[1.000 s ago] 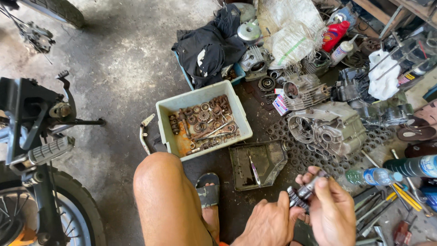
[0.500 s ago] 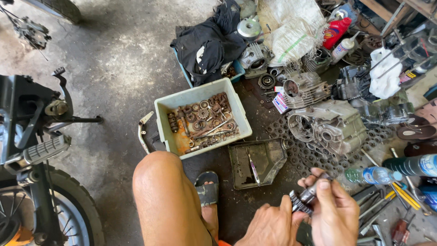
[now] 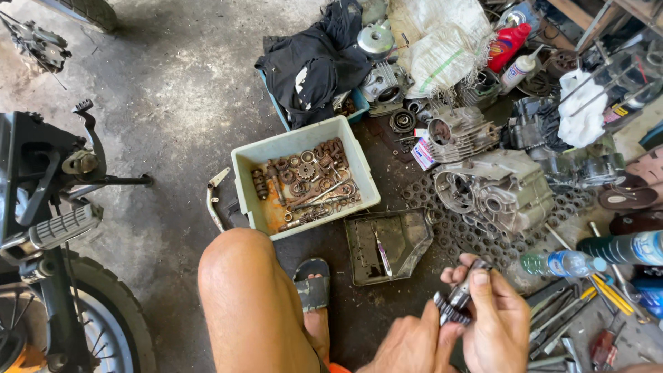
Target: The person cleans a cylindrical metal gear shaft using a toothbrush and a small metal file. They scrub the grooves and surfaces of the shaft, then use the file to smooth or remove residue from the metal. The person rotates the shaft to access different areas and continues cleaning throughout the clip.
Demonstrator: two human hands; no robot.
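Both hands meet at the bottom right around a small metal gear shaft (image 3: 457,298). My left hand (image 3: 413,344) grips its toothed lower end from below. My right hand (image 3: 494,319) wraps the upper end, thumb along the shaft. My bare knee (image 3: 243,276) and sandalled foot (image 3: 314,290) sit just left of the hands. A pale plastic bin (image 3: 304,141) of rusty gears and bolts stands ahead of the knee. A dark oily metal tray (image 3: 388,243) with a thin tool lies between the bin and my hands.
An engine crankcase (image 3: 498,188) and a finned cylinder (image 3: 456,131) rest on a perforated rubber mat to the right. Loose wrenches (image 3: 559,311), a water bottle (image 3: 563,262) and spray cans crowd the right edge. A motorcycle's wheel and footpeg (image 3: 62,228) fill the left.
The hands have kept hold of the gear shaft and shifted it slightly; the right thumb now lies higher along it. Nothing else moved.
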